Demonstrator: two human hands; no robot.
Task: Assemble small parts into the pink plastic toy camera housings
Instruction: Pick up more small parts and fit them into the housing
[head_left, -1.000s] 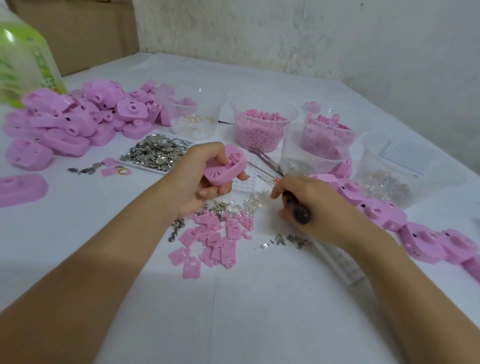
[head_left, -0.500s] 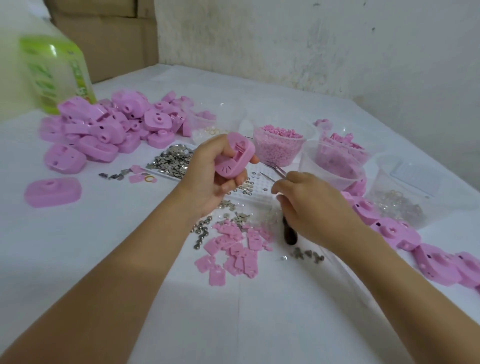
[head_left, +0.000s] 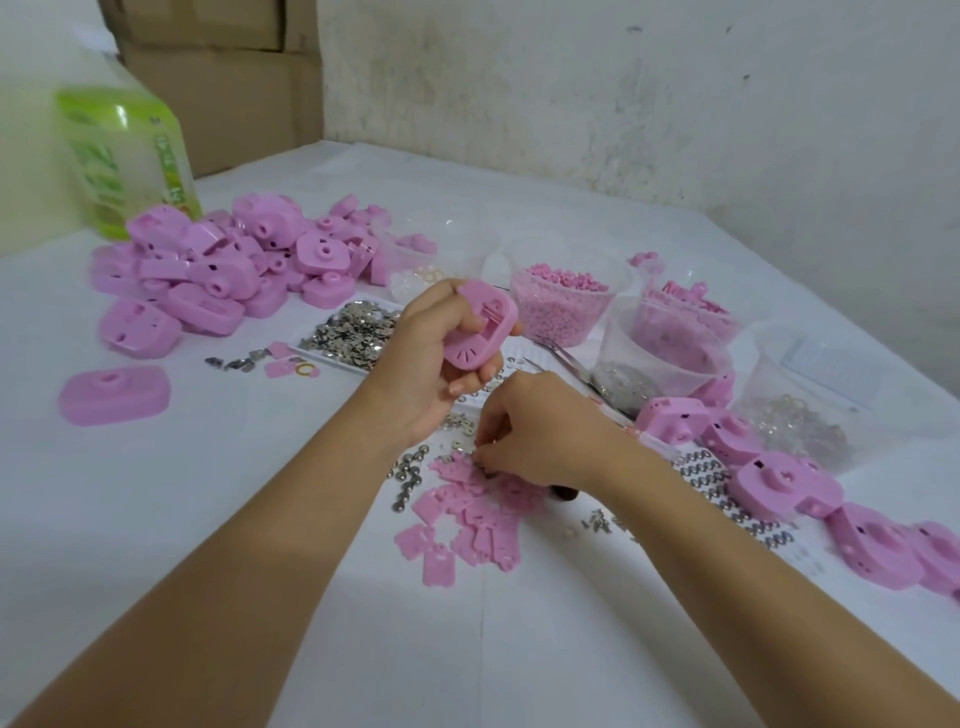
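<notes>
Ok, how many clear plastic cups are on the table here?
5: leftmost cup with pale rings, cup of pink beads, cup of pink pieces behind, cup of silvery bits before it, rightmost cup with clear rings. None seems hidden.

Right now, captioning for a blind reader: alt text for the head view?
A left hand holds a pink camera housing above a table while the right hand, gripping a dark-handled tool, picks at small pink plates. Housing heaps and parts tubs surround them.
</notes>
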